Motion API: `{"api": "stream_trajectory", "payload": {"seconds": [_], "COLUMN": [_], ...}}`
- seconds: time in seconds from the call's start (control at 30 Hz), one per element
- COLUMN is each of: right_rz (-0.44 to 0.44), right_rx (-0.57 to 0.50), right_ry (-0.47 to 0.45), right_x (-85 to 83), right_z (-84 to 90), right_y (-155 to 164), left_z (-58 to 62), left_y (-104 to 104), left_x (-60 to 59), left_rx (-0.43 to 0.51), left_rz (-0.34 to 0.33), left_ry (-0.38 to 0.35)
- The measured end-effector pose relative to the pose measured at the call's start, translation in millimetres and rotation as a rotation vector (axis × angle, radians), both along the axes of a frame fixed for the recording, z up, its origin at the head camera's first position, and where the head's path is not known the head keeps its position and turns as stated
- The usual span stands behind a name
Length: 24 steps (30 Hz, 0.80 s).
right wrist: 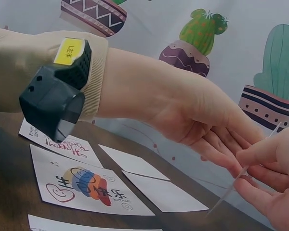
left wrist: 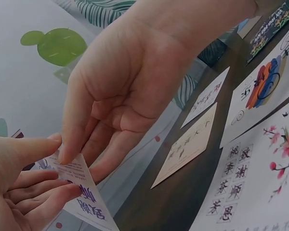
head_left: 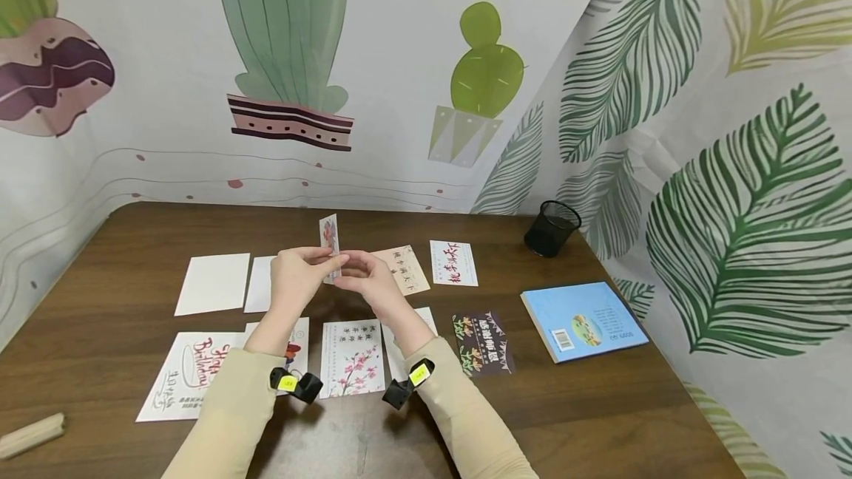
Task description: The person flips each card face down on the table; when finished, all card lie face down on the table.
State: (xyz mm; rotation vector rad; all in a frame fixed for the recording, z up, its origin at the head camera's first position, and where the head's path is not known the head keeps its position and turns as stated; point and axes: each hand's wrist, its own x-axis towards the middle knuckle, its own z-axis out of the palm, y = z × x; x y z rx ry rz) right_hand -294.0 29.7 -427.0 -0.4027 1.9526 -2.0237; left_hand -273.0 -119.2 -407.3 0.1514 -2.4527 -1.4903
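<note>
Both hands hold up a greeting card (head_left: pixel 328 231) above the back part of the table, turned nearly edge-on in the head view. My left hand (head_left: pixel 296 283) pinches its left side between thumb and fingers. From the other side, my right hand (head_left: pixel 374 284) pinches it too, its fingertips close to the left ones. Purple lettering shows on the card (left wrist: pixel 89 204) in the left wrist view. Below the hands lie a card with pink blossoms (head_left: pixel 353 364) and a beige card (head_left: pixel 407 268). My right forearm partly covers a white card (head_left: pixel 426 316).
Blank white cards (head_left: pixel 213 283) and a birthday card (head_left: pixel 183 372) lie left. A red-lettered card (head_left: pixel 454 263), dark card (head_left: pixel 481 344), blue book (head_left: pixel 586 320) and black mesh pen holder (head_left: pixel 552 229) are right. A pale wooden piece (head_left: pixel 32 435) sits at the left edge.
</note>
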Motion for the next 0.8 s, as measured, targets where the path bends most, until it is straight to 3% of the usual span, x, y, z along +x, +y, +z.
{"api": "stream_trajectory", "payload": {"seconds": [0.13, 0.27, 0.37, 0.57, 0.8], "right_rz": [0.023, 0.035, 0.014, -0.078, -0.253], "right_rx": [-0.002, -0.008, -0.026, -0.033, 0.066], "right_ry": [0.0, 0.022, 0.024, -0.018, -0.058], "right_x": [-0.3, -2.6, -5.1, -11.3, -19.3], "right_z": [1.9, 1.2, -1.7, -10.2, -18.9], "right_y": [1, 4, 5, 9, 18], "left_z": [2.5, 5.4, 7.1, 8.2, 3.4], "left_y": [-1, -3, -3, -3, -8], "left_x": [0.4, 0.1, -0.1, -1.4, -3.8], "left_rx": [0.021, 0.1, 0.103, 0.04, 0.035], "left_rz": [-0.016, -0.043, -0.028, 0.016, 0.028], "left_ry": [-0.008, -0.028, -0.041, -0.043, -0.056]}}
